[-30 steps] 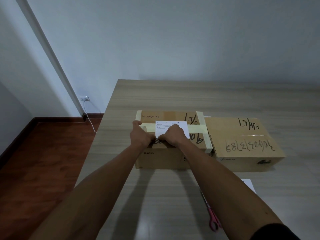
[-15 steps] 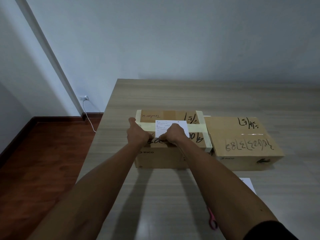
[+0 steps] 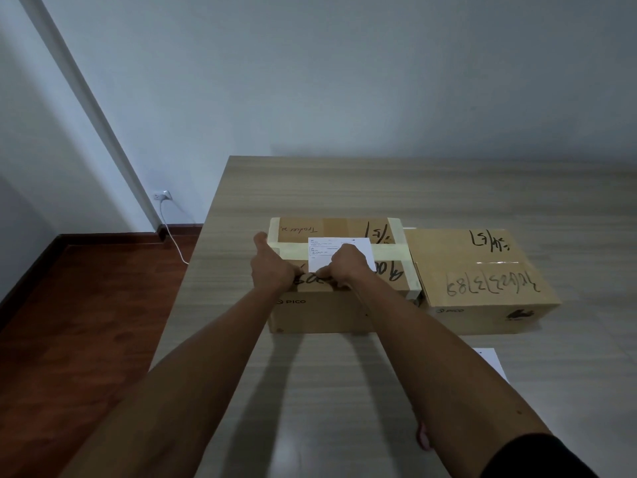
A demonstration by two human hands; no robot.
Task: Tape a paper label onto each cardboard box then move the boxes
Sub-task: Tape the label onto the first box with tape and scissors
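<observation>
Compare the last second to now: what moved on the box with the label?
Little. The left hand slid slightly left along the near edge of the left box; its thumb now sticks out past the box's corner. The right hand kept pressing at the label. Nothing was picked up or let go. Both boxes, including the right box, stayed put.

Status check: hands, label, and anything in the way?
Left hand and right hand both at the label near edge on the left box. Right box unlabelled. Nothing blocking.
</observation>
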